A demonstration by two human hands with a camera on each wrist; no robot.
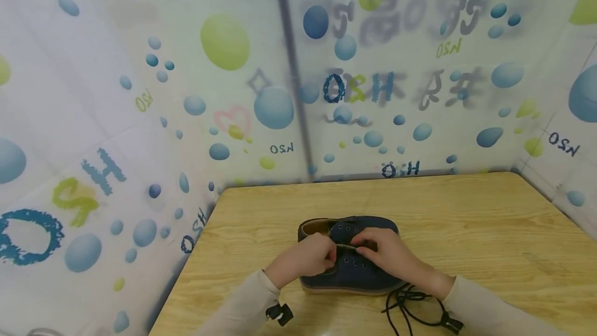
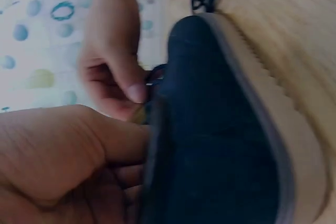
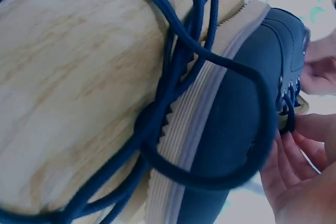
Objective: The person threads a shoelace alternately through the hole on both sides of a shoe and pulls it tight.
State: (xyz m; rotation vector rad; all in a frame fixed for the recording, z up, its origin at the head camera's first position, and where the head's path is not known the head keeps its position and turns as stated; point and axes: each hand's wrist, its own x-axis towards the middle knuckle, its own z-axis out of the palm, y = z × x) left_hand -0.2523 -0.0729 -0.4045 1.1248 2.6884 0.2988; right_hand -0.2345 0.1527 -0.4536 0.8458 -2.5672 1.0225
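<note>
A dark blue shoe (image 1: pixel 354 276) with a pale sole rests on the table, its toe to the right. Eyelets line both sides of its opening, and a tan tongue edge (image 1: pixel 346 247) shows between the hands. My left hand (image 1: pixel 305 259) is over the foot opening with curled fingers, gripping the tongue; its fingertips are partly hidden behind the collar in the left wrist view. With thumb and finger my right hand (image 1: pixel 384 250) pinches the tongue nearer the toe. A short dark lace (image 3: pixel 290 106) runs through eyelets right beside those fingertips in the right wrist view.
Dark cord (image 1: pixel 406 302) lies in loose loops by the toe, under the right forearm. The wooden table (image 1: pixel 485 222) is bordered by a patterned curtain (image 1: pixel 382 134) at the back and sides. A black device (image 1: pixel 280 314) is strapped to the left wrist.
</note>
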